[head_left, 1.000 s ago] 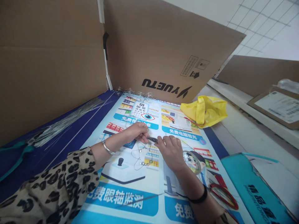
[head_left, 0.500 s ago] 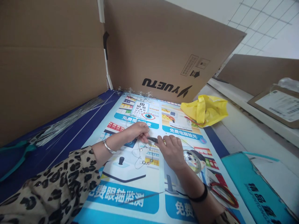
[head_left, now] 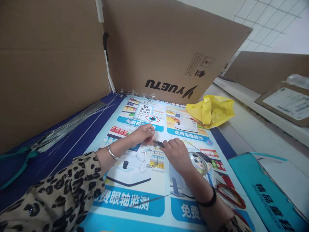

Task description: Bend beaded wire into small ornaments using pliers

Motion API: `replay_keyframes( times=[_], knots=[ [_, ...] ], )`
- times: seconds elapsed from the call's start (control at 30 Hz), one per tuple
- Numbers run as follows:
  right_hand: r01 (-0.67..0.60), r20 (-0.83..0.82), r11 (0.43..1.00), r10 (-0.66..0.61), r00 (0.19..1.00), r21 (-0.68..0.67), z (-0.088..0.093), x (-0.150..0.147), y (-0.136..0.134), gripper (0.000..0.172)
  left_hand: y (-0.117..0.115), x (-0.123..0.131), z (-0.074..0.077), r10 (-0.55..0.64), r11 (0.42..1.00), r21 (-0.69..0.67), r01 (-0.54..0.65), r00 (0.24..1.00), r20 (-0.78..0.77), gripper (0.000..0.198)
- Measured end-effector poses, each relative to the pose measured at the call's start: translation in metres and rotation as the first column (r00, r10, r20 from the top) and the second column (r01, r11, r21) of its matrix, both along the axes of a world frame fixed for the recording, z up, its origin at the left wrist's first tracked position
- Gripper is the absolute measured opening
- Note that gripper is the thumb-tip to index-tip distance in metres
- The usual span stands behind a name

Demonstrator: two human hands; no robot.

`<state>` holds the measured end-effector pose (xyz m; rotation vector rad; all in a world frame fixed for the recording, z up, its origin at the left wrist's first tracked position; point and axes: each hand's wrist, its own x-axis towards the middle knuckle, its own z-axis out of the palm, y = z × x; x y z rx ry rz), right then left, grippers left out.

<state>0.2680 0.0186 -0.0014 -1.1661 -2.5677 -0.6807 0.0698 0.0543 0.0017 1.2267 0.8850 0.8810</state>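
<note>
My left hand (head_left: 146, 132) is closed, thumb and fingers pinching the end of a thin wire. From there a bent piece of wirework (head_left: 147, 158) with small shiny beads hangs down over the printed sheet. My right hand (head_left: 177, 153) is wrapped around slim dark pliers (head_left: 158, 143), whose pointed tip reaches to the fingers of my left hand. The grip hides the handles, and the exact contact between tip and wire is too small to make out.
A bundle of straight silver wires (head_left: 70, 125) lies left, near a teal-handled tool (head_left: 21, 164). Cardboard (head_left: 173, 48) stands behind. To the right are a round clear dish (head_left: 200, 162), red loop handles (head_left: 233, 195), a yellow bag (head_left: 212, 111) and a teal box (head_left: 267, 193).
The view has shifted slightly. The pliers' tip has tilted a little and remains by my left fingers; both hands keep their grip.
</note>
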Motion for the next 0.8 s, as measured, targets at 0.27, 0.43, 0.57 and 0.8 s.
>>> replay_keyframes(
  times=[0.27,0.43,0.57,0.8],
  knots=[
    [0.080,-0.039,0.974,-0.090,0.995,-0.214,0.006,0.000,-0.003,0.026,-0.001,0.001,-0.001,-0.045,0.979,0.195,0.060,0.996,-0.080,0.009],
    [0.149,-0.045,0.892,-0.185,0.982,-0.426,0.013,0.000,-0.003,0.027,-0.003,0.001,-0.002,-0.013,0.941,0.331,0.076,0.982,-0.187,0.007],
    [0.138,-0.091,0.815,-0.227,0.970,-0.563,0.018,0.002,-0.002,0.027,-0.007,0.002,0.001,0.011,0.912,0.401,0.093,0.968,-0.249,0.008],
    [0.077,-0.164,0.750,-0.242,0.956,-0.657,0.022,0.009,0.002,0.027,-0.006,0.001,0.005,0.011,0.919,0.382,0.097,0.963,-0.269,0.015]
  ],
)
